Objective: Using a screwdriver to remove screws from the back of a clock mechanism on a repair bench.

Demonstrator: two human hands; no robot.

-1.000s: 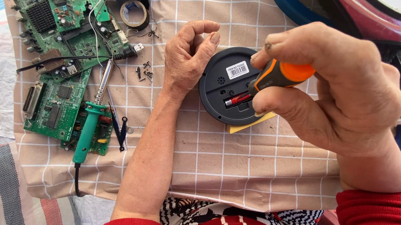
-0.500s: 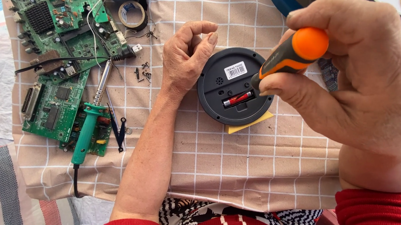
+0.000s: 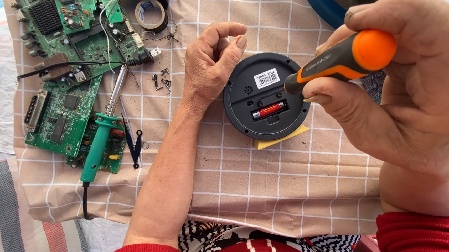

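**A:** What sits closest to me in the head view?

**B:** I see red sleeves at the bottom edge, then my two forearms reaching up over a beige checked cloth (image 3: 271, 191). My right hand (image 3: 401, 92) is raised near the camera, fingers wrapped firmly around an orange-and-black handled screwdriver (image 3: 338, 63). Its dark front end points down and left, over the upper right edge of the clock.

**A:** And the clock itself?

**B:** A round black plastic clock body (image 3: 265, 97) lies face down on the cloth, between my two hands. Its back shows a white label and an open slot with a red battery (image 3: 268, 110). A yellow scrap (image 3: 283, 137) peeks out beneath its lower edge.

**A:** What is my left hand doing?

**B:** My left hand (image 3: 210, 64) rests just beside the clock's left rim, fingers curled loosely inward. I cannot tell whether it holds anything.

**A:** Farther out?

**B:** To the left, small dark screws (image 3: 162, 82), a green-handled soldering iron (image 3: 99, 142), and green circuit boards (image 3: 65, 74). At the top, a roll of dark tape (image 3: 152, 13) and a blue curved rim (image 3: 321, 1).
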